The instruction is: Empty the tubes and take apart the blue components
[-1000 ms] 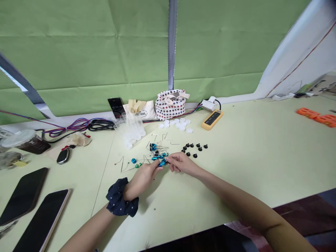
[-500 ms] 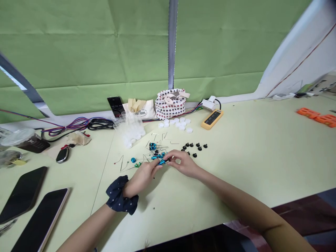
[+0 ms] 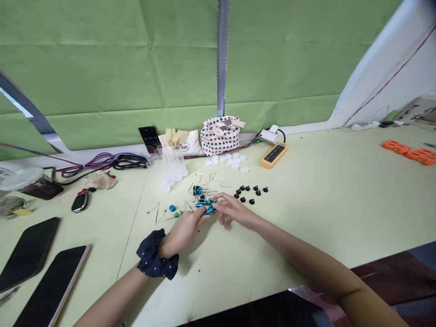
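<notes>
Pale counter [image 3: 327, 200] stands against green fabric [image 3: 102, 72]. Left hand [image 3: 184, 228] grips a blue metallic cylinder [image 3: 209, 210]; right hand [image 3: 236, 211], fingers parted, adjoins its end, contact indeterminable.

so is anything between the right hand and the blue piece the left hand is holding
Nothing visible: the right hand is right up by the end of the blue piece in the left hand, contact too small to tell. The scattered black parts lie beyond the right hand, not between.

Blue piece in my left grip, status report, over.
Left grip: closed on blue piece. Right grip: at its right end, hold unclear. Other blue parts and thin wires lie nearby.
</notes>
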Available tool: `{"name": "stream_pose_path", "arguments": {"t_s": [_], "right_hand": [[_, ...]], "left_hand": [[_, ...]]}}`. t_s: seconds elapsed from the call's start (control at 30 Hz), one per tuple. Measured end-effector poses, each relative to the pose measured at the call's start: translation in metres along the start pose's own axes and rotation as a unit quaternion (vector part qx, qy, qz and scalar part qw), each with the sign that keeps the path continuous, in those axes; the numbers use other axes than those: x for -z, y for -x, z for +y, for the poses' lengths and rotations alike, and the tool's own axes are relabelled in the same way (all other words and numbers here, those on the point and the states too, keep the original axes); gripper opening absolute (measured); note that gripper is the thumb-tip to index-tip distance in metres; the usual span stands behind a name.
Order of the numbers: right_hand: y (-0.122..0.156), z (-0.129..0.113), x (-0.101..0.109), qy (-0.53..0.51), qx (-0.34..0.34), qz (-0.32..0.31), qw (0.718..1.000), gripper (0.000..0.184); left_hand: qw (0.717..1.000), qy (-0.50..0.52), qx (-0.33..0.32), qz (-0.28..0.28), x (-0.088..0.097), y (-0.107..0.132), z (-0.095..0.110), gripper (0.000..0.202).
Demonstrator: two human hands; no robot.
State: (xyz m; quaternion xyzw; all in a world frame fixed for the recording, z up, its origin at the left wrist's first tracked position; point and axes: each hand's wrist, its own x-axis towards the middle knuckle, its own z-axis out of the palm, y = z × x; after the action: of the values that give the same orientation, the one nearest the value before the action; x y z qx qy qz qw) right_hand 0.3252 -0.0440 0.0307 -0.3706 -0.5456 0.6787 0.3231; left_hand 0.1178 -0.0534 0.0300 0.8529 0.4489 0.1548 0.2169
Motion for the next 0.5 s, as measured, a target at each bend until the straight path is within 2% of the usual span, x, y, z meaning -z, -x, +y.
{"name": "stream_pose_path", "arguments": {"t_s": [0.07, 0.1, 0.23, 0.3, 0.37, 0.5], "right_hand": [[-0.002, 0.003, -0.001, 0.024, -0.026, -0.004, 0.999, 0.039], [-0.003, 0.004, -0.002, 0.041, -0.013, -0.003, 0.999, 0.039], [-0.001, 0.004, 0.004, 0.104, 0.146, 0.052, 0.982, 0.025], [0.000, 0.002, 0.013, 0.122, 0.192, 0.085, 0.970, 0.020], [0.000, -0.001, 0.026, 0.126, 0.188, 0.118, 0.967, 0.021], [-0.001, -0.004, 0.058, 0.155, 0.119, 0.206, 0.959, 0.026]], "left_hand": [[1.000, -0.003, -0.003, 0.000, -0.001, 0.000, 0.000, 0.030], [1.000, -0.001, -0.005, -0.001, -0.001, 0.000, 0.000, 0.030], [0.999, 0.032, -0.007, -0.015, 0.001, -0.001, -0.001, 0.033], [0.999, 0.039, -0.006, -0.021, 0.004, -0.001, -0.001, 0.033], [0.999, 0.023, 0.000, -0.026, 0.010, -0.001, -0.002, 0.033], [0.996, -0.067, 0.033, -0.047, 0.030, 0.001, -0.002, 0.033]]}}
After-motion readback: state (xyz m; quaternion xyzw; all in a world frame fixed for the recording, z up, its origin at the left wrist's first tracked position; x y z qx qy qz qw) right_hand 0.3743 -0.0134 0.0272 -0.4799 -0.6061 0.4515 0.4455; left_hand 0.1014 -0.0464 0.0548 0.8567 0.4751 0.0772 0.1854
